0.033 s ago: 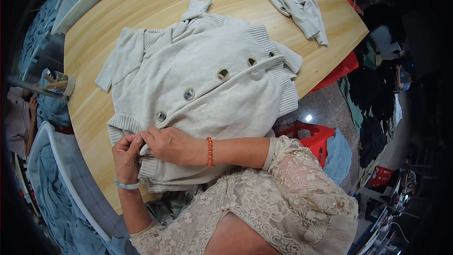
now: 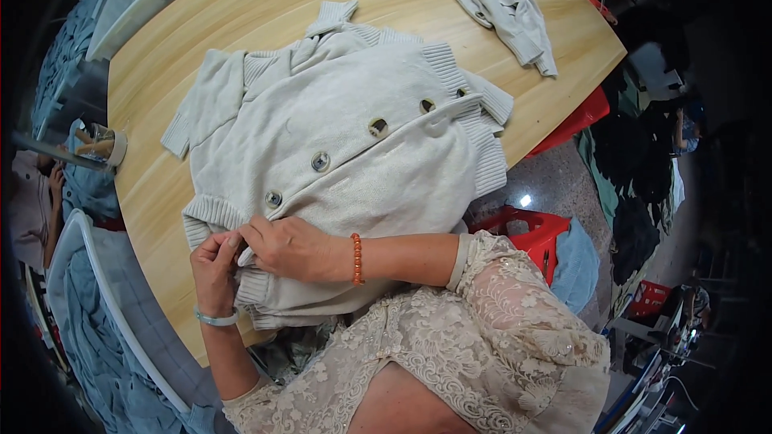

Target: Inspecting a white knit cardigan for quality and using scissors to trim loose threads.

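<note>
A cream knit cardigan (image 2: 281,112) lies on the wooden table (image 2: 161,265) in front of me, its buttoned front slanting from lower left to upper right. Large dark-and-pale buttons (image 2: 321,161) run along that front. My left hand (image 2: 212,277) pinches the front edge near the ribbed hem at the lower left. Right beside it, my right hand (image 2: 281,247) has its fingers closed on the same edge, just below the lowest visible button. The fingertips meet there, and whatever small part lies between them is hidden.
Another cream buttoned garment (image 2: 494,8) lies folded at the far right. A small clear cup (image 2: 119,147) stands at the left edge. Blue-grey clothes fill a white-rimmed bin (image 2: 133,337) on the left. Red plastic stools (image 2: 539,237) stand right, near dark garments (image 2: 635,233) on the floor.
</note>
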Action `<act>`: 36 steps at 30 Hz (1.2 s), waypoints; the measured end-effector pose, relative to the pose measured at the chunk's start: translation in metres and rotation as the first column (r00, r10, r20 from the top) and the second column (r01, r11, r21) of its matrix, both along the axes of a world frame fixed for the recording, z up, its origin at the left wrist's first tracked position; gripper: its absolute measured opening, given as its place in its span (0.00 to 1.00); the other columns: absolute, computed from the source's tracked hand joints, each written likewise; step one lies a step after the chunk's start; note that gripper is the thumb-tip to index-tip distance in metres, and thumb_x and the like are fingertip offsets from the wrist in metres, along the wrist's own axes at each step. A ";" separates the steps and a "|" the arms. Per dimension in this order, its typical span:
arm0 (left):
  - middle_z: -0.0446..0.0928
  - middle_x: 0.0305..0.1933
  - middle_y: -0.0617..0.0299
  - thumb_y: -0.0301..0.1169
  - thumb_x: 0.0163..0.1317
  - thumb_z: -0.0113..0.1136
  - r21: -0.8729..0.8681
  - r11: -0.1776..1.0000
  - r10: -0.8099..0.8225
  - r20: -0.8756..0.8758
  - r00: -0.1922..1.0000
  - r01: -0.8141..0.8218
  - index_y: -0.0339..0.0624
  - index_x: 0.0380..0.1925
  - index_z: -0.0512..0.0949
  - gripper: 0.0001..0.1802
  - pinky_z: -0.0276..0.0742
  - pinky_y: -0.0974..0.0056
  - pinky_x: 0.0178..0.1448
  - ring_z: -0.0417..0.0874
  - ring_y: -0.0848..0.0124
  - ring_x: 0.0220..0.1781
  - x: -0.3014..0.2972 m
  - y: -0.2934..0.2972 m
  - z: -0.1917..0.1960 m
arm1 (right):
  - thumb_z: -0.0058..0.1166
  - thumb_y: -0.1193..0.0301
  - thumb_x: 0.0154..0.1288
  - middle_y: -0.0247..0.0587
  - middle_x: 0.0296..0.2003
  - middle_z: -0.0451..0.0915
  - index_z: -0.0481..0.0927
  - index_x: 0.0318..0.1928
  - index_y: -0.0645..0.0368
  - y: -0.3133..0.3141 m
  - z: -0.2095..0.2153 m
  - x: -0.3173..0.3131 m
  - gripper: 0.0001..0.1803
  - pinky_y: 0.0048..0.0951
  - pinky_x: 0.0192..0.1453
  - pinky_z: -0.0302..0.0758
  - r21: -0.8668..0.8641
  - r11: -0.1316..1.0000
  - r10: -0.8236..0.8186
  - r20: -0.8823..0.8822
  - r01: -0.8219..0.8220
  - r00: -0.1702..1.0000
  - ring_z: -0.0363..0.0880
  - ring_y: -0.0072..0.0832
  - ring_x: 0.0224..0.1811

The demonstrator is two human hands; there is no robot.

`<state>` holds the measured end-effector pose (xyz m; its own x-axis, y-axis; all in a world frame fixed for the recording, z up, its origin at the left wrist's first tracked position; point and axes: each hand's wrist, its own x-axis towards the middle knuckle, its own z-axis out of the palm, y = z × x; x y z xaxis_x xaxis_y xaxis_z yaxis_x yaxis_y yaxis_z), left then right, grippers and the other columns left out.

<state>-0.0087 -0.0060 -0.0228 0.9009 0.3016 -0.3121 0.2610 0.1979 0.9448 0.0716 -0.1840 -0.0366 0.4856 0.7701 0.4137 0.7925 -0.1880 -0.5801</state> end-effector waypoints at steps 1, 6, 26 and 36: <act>0.82 0.35 0.67 0.25 0.61 0.66 0.007 1.000 -0.025 -0.042 0.999 0.025 0.33 0.46 0.82 0.13 0.70 0.76 0.38 0.76 0.83 0.33 -0.007 0.002 0.005 | 0.57 0.73 0.55 0.48 0.34 0.73 0.70 0.44 0.64 0.002 -0.002 0.001 0.16 0.36 0.29 0.78 -0.001 1.000 -0.003 0.001 0.003 1.000 0.81 0.40 0.27; 0.80 0.48 0.60 0.17 0.59 0.61 0.385 0.921 -0.130 0.176 0.976 0.053 0.32 0.51 0.80 0.18 0.76 0.69 0.53 0.81 0.73 0.47 -0.027 -0.010 0.005 | 0.59 0.70 0.57 0.51 0.36 0.74 0.72 0.45 0.61 0.009 -0.010 0.005 0.16 0.41 0.41 0.78 0.040 0.997 0.067 -0.252 -0.059 0.965 0.79 0.48 0.38; 0.78 0.32 0.69 0.22 0.67 0.55 0.450 0.891 -0.021 0.167 0.986 -0.057 0.35 0.40 0.79 0.05 0.71 0.75 0.40 0.73 0.83 0.34 -0.014 -0.011 -0.017 | 0.50 0.85 0.56 0.49 0.35 0.77 0.78 0.46 0.65 0.004 0.008 0.017 0.16 0.38 0.39 0.74 0.038 0.996 0.091 -0.338 -0.083 0.937 0.78 0.46 0.34; 0.78 0.35 0.71 0.22 0.67 0.57 0.238 0.969 -0.109 0.166 0.980 0.068 0.34 0.42 0.79 0.06 0.71 0.77 0.41 0.73 0.84 0.36 -0.010 -0.001 -0.016 | 0.54 0.80 0.59 0.46 0.32 0.77 0.78 0.43 0.64 -0.006 0.009 0.033 0.10 0.33 0.35 0.73 0.061 0.981 0.186 -0.525 -0.182 0.831 0.77 0.42 0.28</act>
<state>-0.0187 -0.0069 -0.0385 0.9617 0.2629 -0.0770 0.0924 -0.0467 0.9946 0.1043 -0.1896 -0.0271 0.4813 0.8647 0.1436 0.3869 -0.0626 -0.9200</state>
